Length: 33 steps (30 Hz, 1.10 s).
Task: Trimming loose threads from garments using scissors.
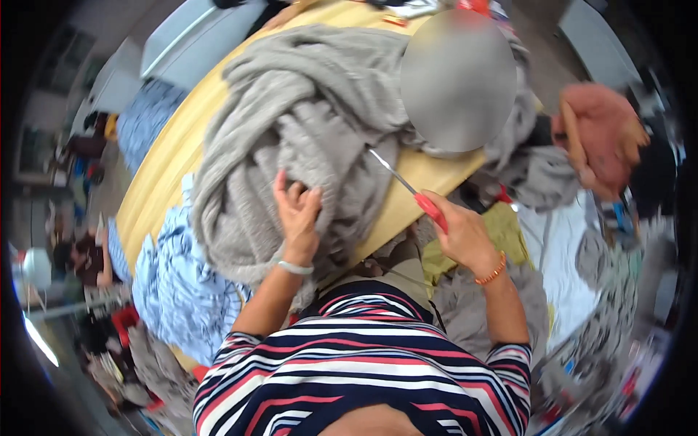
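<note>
My right hand (465, 234) is closed on what look like red-handled scissors (396, 175), seen nearly edge-on. Their slim metal tip points away to the far left, over the edge of a heap of grey plush fabric (251, 156). That soft heap lies in thick folds across the table in front of me. Over its near part hovers my left hand (298, 218), index finger stretched out and the others loosely bent. Nothing shows between those fingers; whether they touch the fabric I cannot tell.
Light-blue fabric (178, 280) hangs at the left edge of the pale wooden table (182, 142). More grey fabric (480, 298) and a yellow-green cloth (509, 229) lie to my right. A person in a salmon top (607, 134) is at the far right. A blurred oval hides part of the far side.
</note>
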{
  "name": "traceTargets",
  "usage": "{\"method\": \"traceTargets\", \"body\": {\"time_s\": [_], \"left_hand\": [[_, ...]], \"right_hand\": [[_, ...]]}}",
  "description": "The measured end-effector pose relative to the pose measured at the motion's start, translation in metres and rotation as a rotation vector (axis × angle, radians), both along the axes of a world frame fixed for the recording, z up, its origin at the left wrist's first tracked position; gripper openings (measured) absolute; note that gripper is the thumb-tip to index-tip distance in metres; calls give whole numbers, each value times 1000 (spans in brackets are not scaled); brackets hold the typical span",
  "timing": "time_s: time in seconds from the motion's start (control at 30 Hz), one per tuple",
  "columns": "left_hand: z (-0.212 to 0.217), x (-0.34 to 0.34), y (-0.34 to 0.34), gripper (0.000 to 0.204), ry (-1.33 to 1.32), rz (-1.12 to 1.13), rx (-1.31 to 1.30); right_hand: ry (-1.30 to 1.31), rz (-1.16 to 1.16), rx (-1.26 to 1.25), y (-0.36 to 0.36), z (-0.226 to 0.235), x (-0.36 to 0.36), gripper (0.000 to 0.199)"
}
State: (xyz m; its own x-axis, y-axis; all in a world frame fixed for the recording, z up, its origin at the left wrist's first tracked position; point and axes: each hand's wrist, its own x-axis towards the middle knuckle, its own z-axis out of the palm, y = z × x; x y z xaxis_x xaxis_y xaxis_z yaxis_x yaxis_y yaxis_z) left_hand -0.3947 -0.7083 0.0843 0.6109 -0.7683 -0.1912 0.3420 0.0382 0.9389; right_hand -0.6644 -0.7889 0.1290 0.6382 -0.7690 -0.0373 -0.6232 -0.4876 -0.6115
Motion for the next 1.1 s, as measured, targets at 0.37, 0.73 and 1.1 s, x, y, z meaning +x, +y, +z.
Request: {"method": "traceTargets", "body": {"time_s": [0.37,0.73,1.1], "left_hand": [[0,59,-34,37,531,203,-201],[-26,51,-70,40,-101,282,-49],[-45,29,-26,10,-330,69,-90]], "right_hand": [[-46,231,-27,-12,12,27,47],[-34,306,-37,-31,28,43,47],[152,441,-27,-63,51,91,40]]}}
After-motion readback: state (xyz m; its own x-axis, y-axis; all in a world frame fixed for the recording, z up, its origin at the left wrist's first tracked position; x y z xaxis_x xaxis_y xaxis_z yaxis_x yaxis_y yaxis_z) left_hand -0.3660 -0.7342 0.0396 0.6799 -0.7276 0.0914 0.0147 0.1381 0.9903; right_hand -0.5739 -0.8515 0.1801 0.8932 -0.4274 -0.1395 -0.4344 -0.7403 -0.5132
